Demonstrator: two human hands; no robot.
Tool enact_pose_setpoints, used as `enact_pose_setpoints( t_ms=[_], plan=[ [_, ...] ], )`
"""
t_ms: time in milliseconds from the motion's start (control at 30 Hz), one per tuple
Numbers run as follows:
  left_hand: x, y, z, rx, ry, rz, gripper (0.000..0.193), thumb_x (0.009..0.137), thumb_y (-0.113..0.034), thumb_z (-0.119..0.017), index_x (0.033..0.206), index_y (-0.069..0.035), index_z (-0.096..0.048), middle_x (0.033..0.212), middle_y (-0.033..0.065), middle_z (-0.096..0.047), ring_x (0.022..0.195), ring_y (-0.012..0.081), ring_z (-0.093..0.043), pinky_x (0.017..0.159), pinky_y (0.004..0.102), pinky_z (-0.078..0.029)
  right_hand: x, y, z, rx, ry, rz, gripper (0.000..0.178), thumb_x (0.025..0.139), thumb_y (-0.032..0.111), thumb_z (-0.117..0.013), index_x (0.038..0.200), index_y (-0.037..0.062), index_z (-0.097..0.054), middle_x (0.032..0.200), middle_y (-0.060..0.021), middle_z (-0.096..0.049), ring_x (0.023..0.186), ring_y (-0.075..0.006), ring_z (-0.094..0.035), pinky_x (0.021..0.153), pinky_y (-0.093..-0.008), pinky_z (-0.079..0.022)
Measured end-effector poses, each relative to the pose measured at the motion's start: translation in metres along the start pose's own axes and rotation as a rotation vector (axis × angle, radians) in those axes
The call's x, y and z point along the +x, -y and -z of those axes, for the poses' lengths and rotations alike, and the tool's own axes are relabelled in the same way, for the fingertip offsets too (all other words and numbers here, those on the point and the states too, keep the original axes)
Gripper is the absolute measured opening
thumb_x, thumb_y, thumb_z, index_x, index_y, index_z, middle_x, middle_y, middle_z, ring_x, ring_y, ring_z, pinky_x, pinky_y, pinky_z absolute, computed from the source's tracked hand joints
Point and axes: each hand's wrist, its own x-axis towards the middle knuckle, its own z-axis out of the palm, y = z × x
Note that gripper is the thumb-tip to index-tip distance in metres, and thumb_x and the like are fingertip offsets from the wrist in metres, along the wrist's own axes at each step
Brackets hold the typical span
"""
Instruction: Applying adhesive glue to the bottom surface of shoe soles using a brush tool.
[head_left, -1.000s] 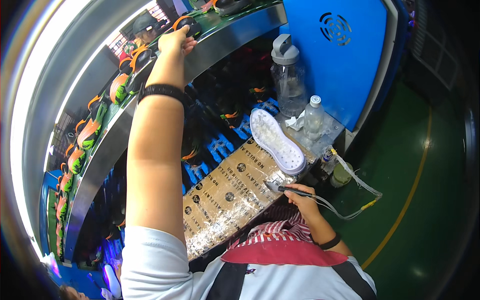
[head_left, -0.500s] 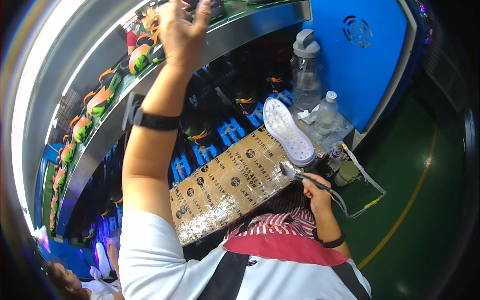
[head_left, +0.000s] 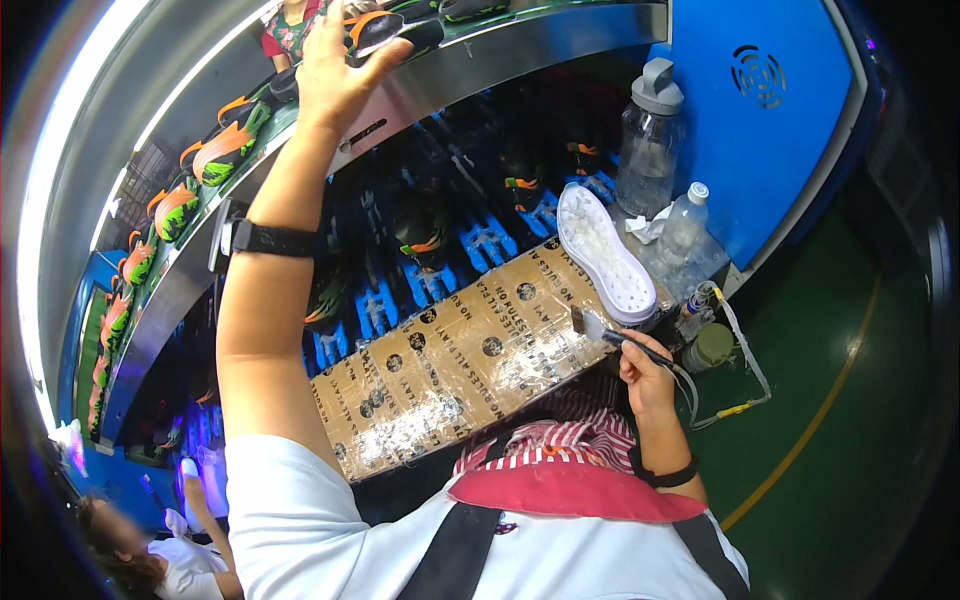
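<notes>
My left hand [head_left: 338, 88] is raised to the conveyor at the top, thumb and fingers spread. Behind its thumb sits a black and orange shoe upper [head_left: 378, 32]; I cannot make out a firm hold. My right hand [head_left: 648, 378] is closed around the dark handle of a brush [head_left: 592, 324], whose bristles are over the tape-covered cardboard [head_left: 470, 350]. A thin tube [head_left: 689, 392] runs from the brush handle. Just beyond the brush lies a white shoe sole [head_left: 612, 262], cavity up, with whitish patches inside.
Several orange, green and black uppers [head_left: 224, 152] line the curved conveyor [head_left: 520, 42]. Below it, more uppers stand on blue holders [head_left: 488, 243]. A large clear bottle [head_left: 650, 140], a small bottle [head_left: 684, 225], crumpled tissue [head_left: 648, 226] and a green-lidded jar [head_left: 710, 345] stand at right. Another person [head_left: 185, 565] is lower left.
The view has shifted, so the sole, cardboard and bottles appear farther right. My left hand now overlaps an upper on the conveyor. My right hand still grips the brush.
</notes>
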Motion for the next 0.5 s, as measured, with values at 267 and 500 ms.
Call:
enact_pose_setpoints(
  t_ms=[267, 500],
  plan=[
    [0.013, -0.042, -0.014, 0.381, 0.050, 0.195, 0.085, 0.071, -0.046, -0.068, 0.138, -0.007, -0.033, 0.143, 0.0199, -0.031, 0.135, 0.0352, -0.023, 0.108, 0.0492, -0.020, -0.010, 0.000, -0.003, -0.043, -0.031, -0.011, 0.020, 0.079, 0.004, -0.067, 0.098, -0.0035, -0.062, 0.062, -0.0023, -0.056, 0.049, -0.0056, -0.048, 0.043, -0.0160, -0.031],
    [0.026, 0.021, -0.034, 0.649, 0.049, 0.369, 0.092, 0.064, -0.059, -0.068, 0.141, -0.026, -0.030, 0.131, 0.0222, -0.042, 0.128, 0.0394, -0.034, 0.094, 0.0690, -0.022, -0.015, -0.001, -0.002, -0.085, -0.028, -0.019, 0.020, 0.079, 0.005, -0.067, 0.097, -0.0034, -0.063, 0.061, -0.0024, -0.056, 0.049, -0.0059, -0.048, 0.043, -0.0158, -0.032]
  ],
)
